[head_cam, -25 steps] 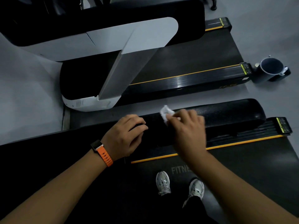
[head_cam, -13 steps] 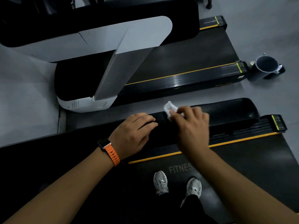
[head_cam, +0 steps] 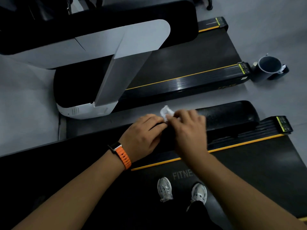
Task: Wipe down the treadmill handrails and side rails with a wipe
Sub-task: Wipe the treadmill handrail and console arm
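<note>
A black padded handrail [head_cam: 232,115] of the treadmill I stand on runs across the middle of the view. My right hand [head_cam: 187,130] pinches a small crumpled white wipe [head_cam: 165,112] against the rail's top. My left hand [head_cam: 142,135], with an orange-strapped watch on its wrist, lies curled over the same rail just left of the right hand, its fingertips close to the wipe. The side rail [head_cam: 249,138] with its yellow stripe lies below the handrail, partly hidden by my arms.
A second treadmill [head_cam: 182,77] with a white and grey upright stands beyond the handrail. A dark cylindrical bin [head_cam: 267,68] sits on the grey floor at the right. My two grey shoes [head_cam: 166,188] stand on the belt.
My right hand has slid the wipe left along the handrail toward my left hand, and the two hands now nearly touch. The camera view has shifted slightly.
</note>
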`<state>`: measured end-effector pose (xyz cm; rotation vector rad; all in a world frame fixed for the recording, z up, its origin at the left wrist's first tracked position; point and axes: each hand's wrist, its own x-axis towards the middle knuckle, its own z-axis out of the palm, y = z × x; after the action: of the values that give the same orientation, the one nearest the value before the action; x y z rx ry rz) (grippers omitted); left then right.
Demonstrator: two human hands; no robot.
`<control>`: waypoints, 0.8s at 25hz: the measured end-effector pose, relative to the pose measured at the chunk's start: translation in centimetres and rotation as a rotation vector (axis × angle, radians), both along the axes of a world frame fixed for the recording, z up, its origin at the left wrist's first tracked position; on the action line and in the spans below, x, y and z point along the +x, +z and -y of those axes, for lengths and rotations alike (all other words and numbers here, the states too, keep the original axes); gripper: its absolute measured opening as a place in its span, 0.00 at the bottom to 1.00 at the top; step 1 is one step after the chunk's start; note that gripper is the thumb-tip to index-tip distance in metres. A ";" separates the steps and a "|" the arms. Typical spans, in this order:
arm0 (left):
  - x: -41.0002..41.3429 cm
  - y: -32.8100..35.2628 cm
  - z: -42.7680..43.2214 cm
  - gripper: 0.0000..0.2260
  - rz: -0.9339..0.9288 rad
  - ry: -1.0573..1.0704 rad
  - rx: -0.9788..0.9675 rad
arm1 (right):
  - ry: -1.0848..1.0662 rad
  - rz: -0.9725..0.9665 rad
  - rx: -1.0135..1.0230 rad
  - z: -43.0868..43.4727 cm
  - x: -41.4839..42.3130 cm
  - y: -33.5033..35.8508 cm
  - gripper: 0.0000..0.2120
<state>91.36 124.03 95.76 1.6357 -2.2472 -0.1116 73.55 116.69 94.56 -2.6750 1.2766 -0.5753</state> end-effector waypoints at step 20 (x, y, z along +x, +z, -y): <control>-5.8 -0.2 4.8 0.11 0.007 -0.009 0.027 | -0.173 -0.003 -0.060 7.0 -10.6 -1.0 0.13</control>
<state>85.52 119.27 95.59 1.6427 -2.2673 -0.1399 62.92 109.67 93.55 -2.6302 1.5260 -0.6397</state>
